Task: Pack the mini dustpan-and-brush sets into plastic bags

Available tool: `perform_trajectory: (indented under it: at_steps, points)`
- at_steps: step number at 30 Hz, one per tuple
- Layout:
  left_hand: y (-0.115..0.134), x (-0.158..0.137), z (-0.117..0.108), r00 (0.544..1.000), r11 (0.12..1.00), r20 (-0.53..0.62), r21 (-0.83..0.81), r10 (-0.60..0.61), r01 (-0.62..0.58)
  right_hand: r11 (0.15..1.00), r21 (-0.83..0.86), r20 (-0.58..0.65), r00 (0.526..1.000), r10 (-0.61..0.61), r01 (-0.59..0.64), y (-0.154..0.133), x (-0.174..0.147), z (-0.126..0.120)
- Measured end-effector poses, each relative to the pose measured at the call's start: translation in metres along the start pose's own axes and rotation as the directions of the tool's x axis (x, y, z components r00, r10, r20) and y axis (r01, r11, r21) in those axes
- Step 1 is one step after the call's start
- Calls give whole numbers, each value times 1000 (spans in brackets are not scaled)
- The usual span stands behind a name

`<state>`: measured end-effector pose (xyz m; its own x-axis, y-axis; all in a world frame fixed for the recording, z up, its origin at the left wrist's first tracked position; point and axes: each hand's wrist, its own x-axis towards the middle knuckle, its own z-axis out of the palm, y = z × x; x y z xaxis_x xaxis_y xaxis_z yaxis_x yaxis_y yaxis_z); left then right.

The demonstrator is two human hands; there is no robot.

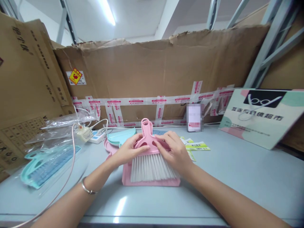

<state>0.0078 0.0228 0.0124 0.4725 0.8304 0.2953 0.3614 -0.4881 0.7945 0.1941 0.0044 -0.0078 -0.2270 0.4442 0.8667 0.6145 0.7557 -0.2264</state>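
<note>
From my remote seat, through the head camera, I have the pink brush (148,146) at the middle of the table (225,177), its handle pointing away from me and its white bristles (152,169) fanning toward me over the pink dustpan (152,183); the pan's front edge shows below the bristle tips, so the two lie nested, one over the other. The left hand (127,150) has its grip closed on the brush's left shoulder, thumb laid across the front by a slot; the right hand (174,152) pinches the opposite shoulder, thumb near the other slot – a paired hold which, I judge, keeps the head square and stops it twisting on the pan. I cannot tell whether the hidden fingertips reach the pan as well.

Behind the left hand sit a teal dustpan (121,136) and another pink piece (109,146), partly covered; I take them to be parked there so the near part stays free for both forearms. A teal brush (44,166) lies far left in clear plastic, well apart from the hands; yellow-green labels (197,145) lie just beyond the right hand, within easy reach, I would say. A phone (194,117) stands upright near the taped carton (154,72), which probably props it; a power strip (98,136) rests at the back left – likely to keep its cords away from the work.
</note>
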Motion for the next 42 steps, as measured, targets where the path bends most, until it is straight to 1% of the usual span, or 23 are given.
perform_trajectory:
  at_steps: [2, 4, 7, 9, 12, 14, 17, 20, 25, 27, 29, 31, 35, 37, 38, 39, 40, 42]
  points:
    - [-1, 1, 4, 999, 1000, -35, -13, -16, 16, 1000, 7, 12, 1000, 15, -15, 2, -1, 3]
    - [0, 2, 7, 998, 997, -57, -75, -25, 21, 1000, -3, 48, 998, 30, -30, 2, -2, 7]
    - [1, 2, 10, 999, 984, -47, -176, -18, 9, 997, -28, 108, 992, 70, -67, 1, -5, 12]
    - [1, 3, 10, 998, 983, -57, -182, -29, 18, 994, -43, 117, 988, 105, -101, 1, -7, 13]
    - [-1, 3, 8, 989, 995, -128, -75, -68, 58, 991, -72, 96, 988, 118, -111, 1, -6, 11]
    - [-1, 3, 6, 986, 999, -157, 4, -50, 51, 992, -62, 80, 991, 112, -107, 1, -5, 10]
    - [2, 1, 5, 990, 997, -140, 83, 6, 5, 992, 4, 65, 990, 124, -124, 2, -4, 10]
    - [5, 0, 6, 991, 988, -131, 156, 14, 7, 989, 41, 66, 988, 139, -142, 3, -3, 12]
    - [5, 0, 8, 991, 985, -136, 171, 2, 21, 969, 124, 134, 972, 195, -212, 4, -1, 10]
    - [4, 0, 8, 990, 984, -143, 178, -4, 30, 943, 181, 188, 951, 246, -279, 3, -1, 9]
    - [3, 0, 8, 988, 979, -154, 196, -15, 45, 910, 219, 258, 920, 294, -352, 2, -1, 7]
    - [2, 0, 8, 985, 970, -170, 234, -25, 65, 892, 227, 303, 899, 317, -391, 0, -2, 5]
    - [0, -1, 7, 985, 940, -172, 332, -16, 74, 880, 230, 300, 890, 343, -416, -3, -1, 4]
    - [1, -2, 7, 986, 925, -165, 373, -3, 65, 842, 279, 311, 873, 376, -462, -2, 0, 4]
    - [2, -2, 8, 987, 919, -163, 389, 2, 62, 802, 328, 332, 855, 398, -500, -1, 2, 4]
    - [4, -3, 8, 987, 914, -158, 401, 7, 58, 740, 384, 367, 827, 426, -552, 0, 3, 4]
    - [5, -3, 9, 988, 911, -151, 409, 12, 52, 659, 440, 414, 789, 453, -609, 2, 5, 4]
    - [7, -5, 11, 991, 906, -129, 422, 27, 31, 490, 524, 532, 717, 451, -697, 4, 9, 4]
